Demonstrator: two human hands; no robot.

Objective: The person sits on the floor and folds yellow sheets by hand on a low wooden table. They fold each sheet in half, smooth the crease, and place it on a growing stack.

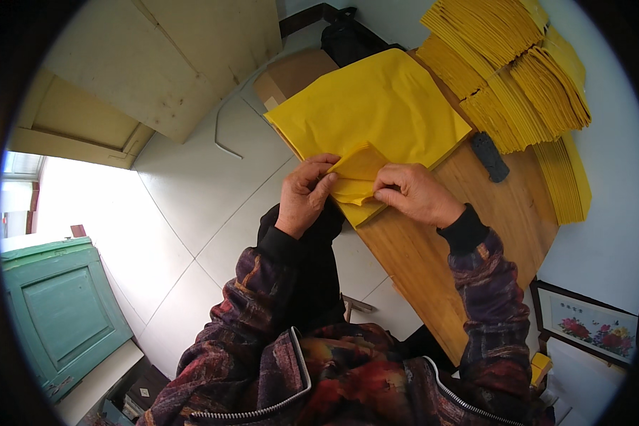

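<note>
Yellow sheet (356, 170) partly behind fingers (388, 195)

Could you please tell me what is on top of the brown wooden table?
Large flat yellow sheets, bundles of folded yellow sheets and a dark grey oblong block; what lies beneath them is covered and cannot be seen.

Takes in a green panelled door (67, 309) at left — plus a framed flower picture (589, 326) at lower right.
</note>
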